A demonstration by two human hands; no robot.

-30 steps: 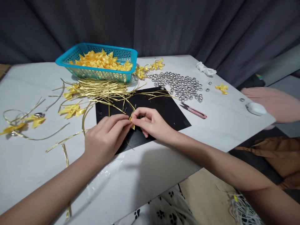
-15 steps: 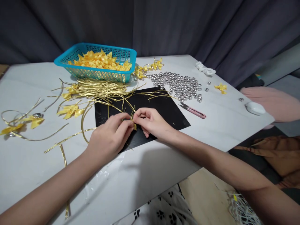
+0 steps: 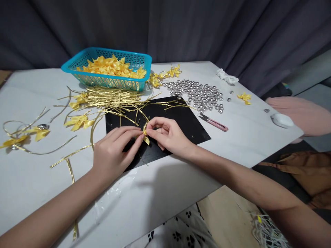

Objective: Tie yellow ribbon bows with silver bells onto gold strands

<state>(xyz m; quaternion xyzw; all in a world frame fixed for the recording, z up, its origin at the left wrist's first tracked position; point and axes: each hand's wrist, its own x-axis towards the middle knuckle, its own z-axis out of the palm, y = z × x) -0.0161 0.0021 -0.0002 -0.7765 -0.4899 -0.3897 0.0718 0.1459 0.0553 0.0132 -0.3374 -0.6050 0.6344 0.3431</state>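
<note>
Between both hands, over the black sheet (image 3: 181,127), is a small yellow ribbon flower (image 3: 146,140). My left hand (image 3: 115,144) pinches its left side between thumb and fingertips. With thumb and forefinger together, my right hand (image 3: 168,134) grips the flower's upper right, where gold cord rises from it. Part of the flower is hidden by the fingers. Beyond the hands lies a bundle of gold cords (image 3: 111,98), with loose strands reaching over the sheet. More yellow ribbon flowers (image 3: 79,122) rest left of the sheet, some with cord and silver beads attached.
A blue basket (image 3: 106,76) full of yellow ribbon flowers stands at the back. Many silver beads (image 3: 199,94) are spread right of it. Pink-handled thread snips (image 3: 213,122) lie near my right hand. A white computer mouse (image 3: 281,120) sits by the table's right edge.
My left hand has shifted slightly left and its fingers have straightened, so more of the yellow flower shows. My right hand stays almost in place, still pinching.
</note>
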